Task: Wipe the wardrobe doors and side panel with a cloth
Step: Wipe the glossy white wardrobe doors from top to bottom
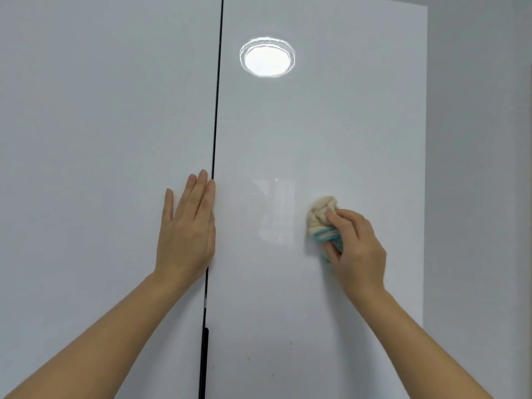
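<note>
The left hand (187,226) lies flat with straight fingers on the left door (100,139), probably to steady it, while the right hand (355,243) grips a bunched cloth (321,213) against the right door (316,125) to wipe it.

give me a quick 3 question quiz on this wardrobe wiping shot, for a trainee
1. True or false: the left hand grips the cloth.
2. Where is the cloth? A) against the right door B) on a table C) in a bucket
3. Fill in: the bright round shape high on the right door is a lamp's ___.

Key
1. False. The right hand grips the cloth, and the left hand lies flat with straight fingers.
2. A
3. reflection
</note>
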Demonstrator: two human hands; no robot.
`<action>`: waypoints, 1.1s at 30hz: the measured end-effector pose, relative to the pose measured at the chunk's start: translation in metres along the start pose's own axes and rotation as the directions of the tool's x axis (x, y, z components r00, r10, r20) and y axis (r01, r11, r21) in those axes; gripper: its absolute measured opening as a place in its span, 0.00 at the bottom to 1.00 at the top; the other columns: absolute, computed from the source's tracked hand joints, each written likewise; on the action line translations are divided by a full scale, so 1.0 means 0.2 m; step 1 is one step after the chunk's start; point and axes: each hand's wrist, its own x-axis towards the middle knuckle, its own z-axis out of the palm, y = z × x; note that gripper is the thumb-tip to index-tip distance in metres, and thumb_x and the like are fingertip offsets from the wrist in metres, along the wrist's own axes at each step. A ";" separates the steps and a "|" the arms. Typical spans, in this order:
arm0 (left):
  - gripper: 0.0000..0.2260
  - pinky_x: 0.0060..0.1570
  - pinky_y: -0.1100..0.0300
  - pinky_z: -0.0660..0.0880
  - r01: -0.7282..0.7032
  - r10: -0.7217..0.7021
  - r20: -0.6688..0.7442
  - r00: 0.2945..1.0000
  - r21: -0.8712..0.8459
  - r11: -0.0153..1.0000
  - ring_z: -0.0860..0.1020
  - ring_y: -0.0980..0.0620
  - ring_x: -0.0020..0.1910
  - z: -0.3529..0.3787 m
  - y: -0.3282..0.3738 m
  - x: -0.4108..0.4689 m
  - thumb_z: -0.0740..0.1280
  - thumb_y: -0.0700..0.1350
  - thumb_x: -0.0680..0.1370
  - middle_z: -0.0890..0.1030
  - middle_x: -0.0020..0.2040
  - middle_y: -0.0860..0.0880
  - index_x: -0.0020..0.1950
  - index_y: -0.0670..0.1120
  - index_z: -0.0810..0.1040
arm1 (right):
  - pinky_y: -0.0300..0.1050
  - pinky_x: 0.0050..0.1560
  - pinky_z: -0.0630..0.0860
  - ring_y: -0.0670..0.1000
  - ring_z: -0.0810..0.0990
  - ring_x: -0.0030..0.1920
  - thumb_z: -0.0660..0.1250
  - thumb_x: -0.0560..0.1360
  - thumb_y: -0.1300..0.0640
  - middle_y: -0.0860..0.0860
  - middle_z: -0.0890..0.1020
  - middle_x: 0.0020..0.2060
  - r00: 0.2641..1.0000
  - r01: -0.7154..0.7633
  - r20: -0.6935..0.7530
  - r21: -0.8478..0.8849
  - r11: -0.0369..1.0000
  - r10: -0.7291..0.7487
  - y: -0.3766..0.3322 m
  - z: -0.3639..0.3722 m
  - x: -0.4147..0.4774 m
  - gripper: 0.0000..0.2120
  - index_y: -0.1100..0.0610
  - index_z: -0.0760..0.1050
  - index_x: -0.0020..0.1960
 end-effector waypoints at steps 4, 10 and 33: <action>0.24 0.75 0.42 0.50 -0.003 0.003 0.020 1.000 0.042 0.999 0.54 0.47 0.77 0.02 -0.03 -0.03 0.48 0.41 0.81 0.57 0.78 0.44 0.77 0.38 0.57 | 0.44 0.37 0.75 0.52 0.75 0.54 0.70 0.69 0.60 0.50 0.75 0.58 0.998 -0.045 -0.043 -0.036 0.998 0.043 0.13 -0.06 0.00 0.22 0.53 0.72 0.62; 0.23 0.75 0.44 0.51 -0.002 0.003 -0.014 1.000 0.039 0.999 0.55 0.45 0.77 0.04 -0.04 -0.04 0.50 0.41 0.81 0.57 0.78 0.42 0.76 0.36 0.57 | 0.45 0.37 0.74 0.54 0.77 0.54 0.73 0.68 0.66 0.53 0.76 0.58 0.978 -0.187 -0.112 -0.076 0.979 0.178 0.29 -0.11 0.00 0.24 0.55 0.74 0.62; 0.22 0.74 0.44 0.56 0.011 -0.019 -0.158 0.987 -0.051 0.999 0.61 0.43 0.75 0.07 -0.06 -0.06 0.55 0.31 0.78 0.64 0.75 0.40 0.73 0.34 0.64 | 0.43 0.52 0.70 0.51 0.75 0.57 0.68 0.74 0.64 0.51 0.72 0.59 0.803 -0.569 -0.107 0.160 0.807 0.587 0.16 -0.11 -0.20 0.19 0.55 0.71 0.64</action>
